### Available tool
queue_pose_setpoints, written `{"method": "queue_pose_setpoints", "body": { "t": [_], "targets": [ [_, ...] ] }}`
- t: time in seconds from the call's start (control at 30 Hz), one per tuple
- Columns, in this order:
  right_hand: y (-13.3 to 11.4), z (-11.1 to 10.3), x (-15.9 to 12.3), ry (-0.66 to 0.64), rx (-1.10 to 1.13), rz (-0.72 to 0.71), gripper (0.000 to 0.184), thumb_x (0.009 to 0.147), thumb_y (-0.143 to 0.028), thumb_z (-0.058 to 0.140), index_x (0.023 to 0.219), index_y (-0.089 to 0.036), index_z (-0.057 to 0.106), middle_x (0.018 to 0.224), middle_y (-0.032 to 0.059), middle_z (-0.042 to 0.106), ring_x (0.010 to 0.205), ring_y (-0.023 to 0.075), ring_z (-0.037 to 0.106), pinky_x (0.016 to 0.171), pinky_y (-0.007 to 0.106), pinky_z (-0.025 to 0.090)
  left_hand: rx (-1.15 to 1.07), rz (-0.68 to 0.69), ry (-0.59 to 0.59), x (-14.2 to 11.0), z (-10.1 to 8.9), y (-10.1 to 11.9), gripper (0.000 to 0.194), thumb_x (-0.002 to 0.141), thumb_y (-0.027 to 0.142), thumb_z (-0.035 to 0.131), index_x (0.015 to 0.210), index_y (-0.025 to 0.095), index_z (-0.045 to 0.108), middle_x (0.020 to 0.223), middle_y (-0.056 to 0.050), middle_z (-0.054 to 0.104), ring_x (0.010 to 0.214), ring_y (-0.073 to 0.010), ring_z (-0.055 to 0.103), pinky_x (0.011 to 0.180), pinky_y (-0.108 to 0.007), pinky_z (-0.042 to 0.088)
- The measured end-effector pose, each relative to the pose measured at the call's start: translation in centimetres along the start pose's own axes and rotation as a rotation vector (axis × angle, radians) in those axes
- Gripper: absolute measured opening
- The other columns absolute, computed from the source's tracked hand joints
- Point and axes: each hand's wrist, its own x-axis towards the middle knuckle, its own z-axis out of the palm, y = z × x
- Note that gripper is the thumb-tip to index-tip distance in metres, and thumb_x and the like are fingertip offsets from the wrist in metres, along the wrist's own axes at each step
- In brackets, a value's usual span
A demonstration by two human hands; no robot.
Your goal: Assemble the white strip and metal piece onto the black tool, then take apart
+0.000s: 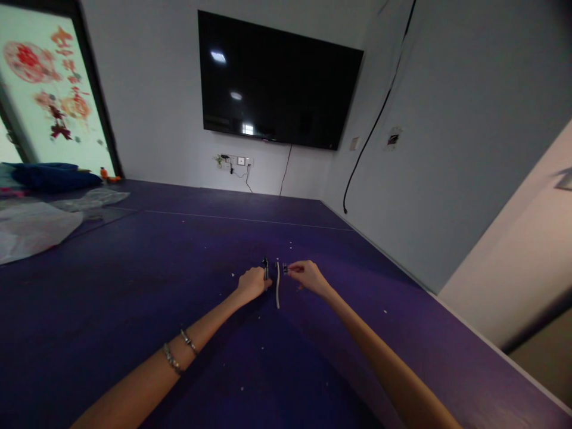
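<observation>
My left hand is closed around a slim, dark and silvery tool whose dark head points away from me; its exact kind is too small to make out. Opposite it, my right hand pinches a small dark and silver piece between thumb and fingers. A thin pale strip, slightly curved, lies lengthwise between the two hands and appears apart from both. Everything is over the purple tabletop.
Clear plastic bags and folded dark blue cloth lie at the left. Small white bits are scattered on the surface. A black cable hangs at the right wall; a television is mounted ahead.
</observation>
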Motion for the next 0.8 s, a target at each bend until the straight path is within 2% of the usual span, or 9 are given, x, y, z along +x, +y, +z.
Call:
{"method": "queue_pose_setpoints", "body": {
  "t": [0.1,0.17,0.3,0.5,0.6,0.67,0.8],
  "targets": [
    [-0.2,1.7,1.5,0.091,0.294,0.205,0.022,0.067,-0.019,0.068,0.087,-0.011,0.066,0.066,0.0016,0.064,0.049,0.0077,0.055,0.041,0.017,0.050,-0.020,-0.007,0.042,-0.1,-0.3,0.3,0.030,0.079,0.040,0.049,0.090,0.016,0.063,0.095,-0.012,0.067,0.090,-0.0268,0.063,0.071,-0.033,0.048],
    [-0.6,2.8,2.1,0.102,0.406,0.278,0.022,0.070,-0.020,0.067,0.090,-0.011,0.064,0.066,0.0020,0.063,0.050,0.0073,0.056,0.045,0.018,0.052,-0.014,-0.010,0.068,-0.3,-0.6,0.8,0.030,0.080,0.040,0.048,0.090,0.016,0.063,0.096,-0.012,0.066,0.090,-0.0264,0.063,0.072,-0.032,0.048],
    [-1.4,4.4,2.2,0.081,0.465,0.311,0.018,0.075,-0.023,0.064,0.088,-0.011,0.062,0.060,0.0004,0.060,0.049,0.0066,0.057,0.050,0.018,0.052,0.009,0.017,0.101,-0.9,-1.0,1.7,0.031,0.081,0.039,0.047,0.093,0.016,0.064,0.097,-0.012,0.066,0.091,-0.0254,0.063,0.073,-0.031,0.047],
    [-1.4,5.2,2.2,0.114,0.457,0.335,0.019,0.071,-0.018,0.065,0.089,-0.014,0.060,0.054,-0.0036,0.057,0.044,0.0067,0.053,0.045,0.017,0.048,0.057,0.065,0.138,-1.6,-0.8,2.7,0.034,0.085,0.039,0.041,0.098,0.016,0.063,0.097,-0.013,0.066,0.092,-0.0266,0.062,0.074,-0.035,0.048],
    [-0.9,4.6,2.3,0.123,0.419,0.332,0.021,0.071,-0.017,0.064,0.091,-0.014,0.060,0.057,-0.0027,0.059,0.045,0.0067,0.054,0.047,0.018,0.049,0.056,0.088,0.165,-1.8,-0.6,3.1,0.035,0.086,0.042,0.039,0.096,0.016,0.062,0.096,-0.012,0.066,0.090,-0.0268,0.063,0.073,-0.035,0.048],
    [-0.3,3.3,2.3,0.123,0.382,0.326,0.023,0.071,-0.019,0.065,0.092,-0.013,0.061,0.061,-0.0013,0.061,0.048,0.0070,0.056,0.049,0.019,0.051,0.039,0.115,0.177,-1.9,-0.5,3.2,0.036,0.086,0.044,0.038,0.095,0.018,0.062,0.096,-0.011,0.066,0.089,-0.0253,0.063,0.073,-0.034,0.047],
    [1.6,-1.3,1.8,0.174,0.241,0.339,0.024,0.070,-0.021,0.064,0.092,-0.014,0.061,0.061,-0.0023,0.060,0.050,0.0075,0.057,0.051,0.021,0.052,0.035,0.148,0.151,-2.0,-0.2,2.7,0.031,0.084,0.040,0.041,0.092,0.018,0.061,0.096,-0.010,0.066,0.088,-0.0229,0.063,0.073,-0.032,0.047]
  ]
}}
